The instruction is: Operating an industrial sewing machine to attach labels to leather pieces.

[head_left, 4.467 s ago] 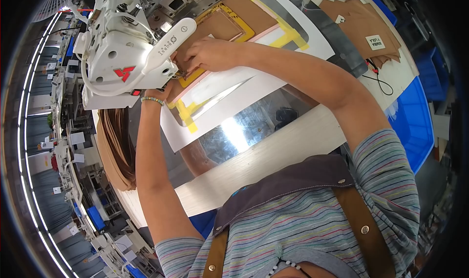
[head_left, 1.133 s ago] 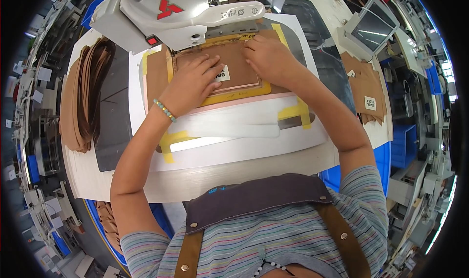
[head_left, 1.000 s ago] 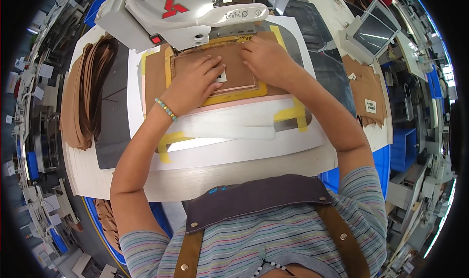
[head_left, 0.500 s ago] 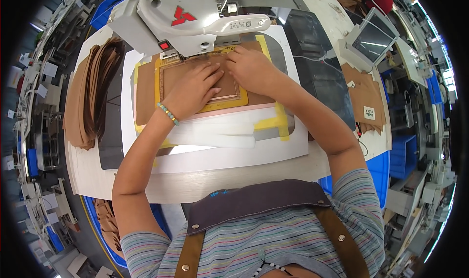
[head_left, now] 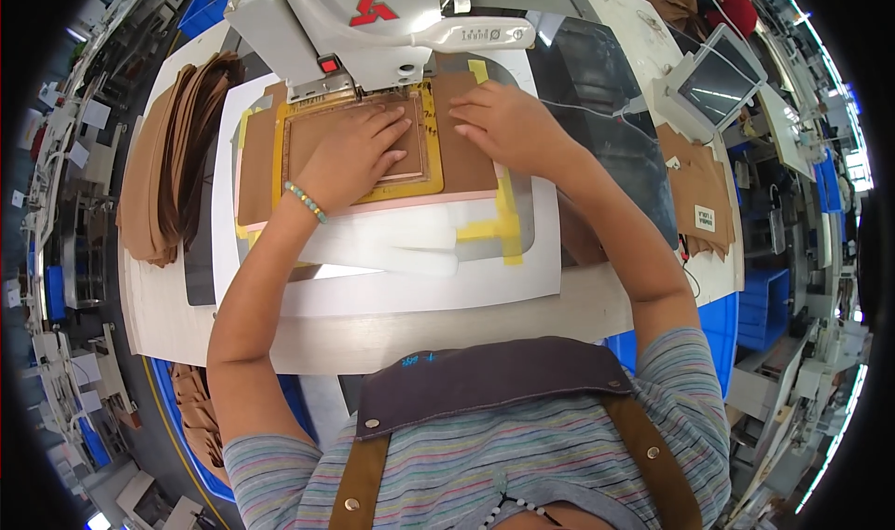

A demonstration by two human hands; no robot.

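Observation:
My left hand (head_left: 352, 152) lies flat with its fingers stretched over the brown fabric inside a yellow rectangular frame (head_left: 431, 192). Its fingertips reach close to the needle area of a white sewing machine (head_left: 350, 22). To the right of the frame, my right hand (head_left: 511, 124) has its fingers extended over the brown fabric piece (head_left: 466, 168), holding nothing; whether the fingertips touch it I cannot tell. Beneath the fabric is a clear plate with yellow tape (head_left: 506, 218) along its edges. White strips (head_left: 392, 241) lie in front of the frame.
A stack of folded brown fabric (head_left: 172, 166) stands at the left. On the right are a tilted control screen (head_left: 718, 82) and more brown pieces (head_left: 695, 185). A white sheet (head_left: 447, 292) covers the table's middle. Blue bins (head_left: 764, 306) stand around the table.
The frame, fabric and plate have shifted left relative to the machine head. My left hand has moved along with them. My right hand has come off the frame's corner and sits farther right.

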